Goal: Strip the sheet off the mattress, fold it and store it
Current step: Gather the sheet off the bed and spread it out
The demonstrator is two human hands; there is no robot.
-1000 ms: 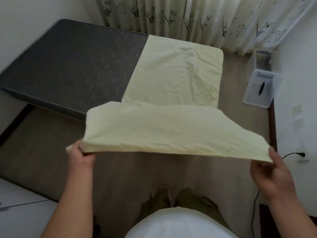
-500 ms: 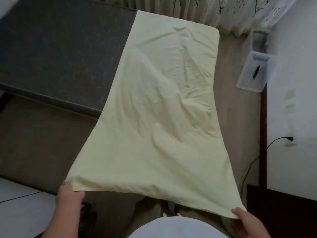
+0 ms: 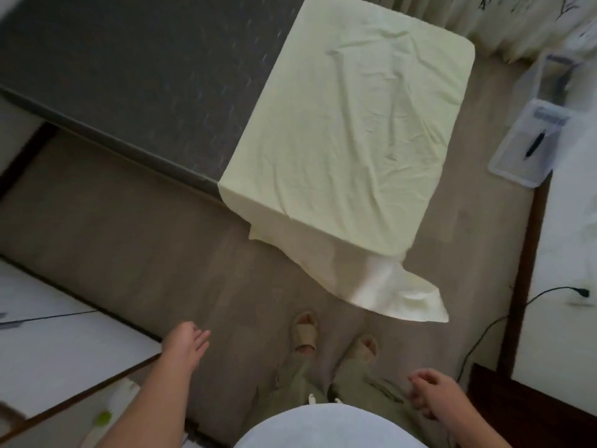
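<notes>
Sheet (image 3: 349, 137) lies folded over the mattress (image 3: 135, 69) end, one limp corner trailing to the floor, light, soft and floppy, so with your left hand (image 3: 189, 342) and right hand (image 3: 434, 392) both empty, pinch two corners.

Beyond both hands, a pale yellow-green cotton sheet (image 3: 352, 130) covers part of a dark grey mattress with faint flecks (image 3: 145, 69). Past the right hand, white curtains with black branch print (image 3: 529, 24). Between hands, 2 beige slippers (image 3: 305, 334).
</notes>
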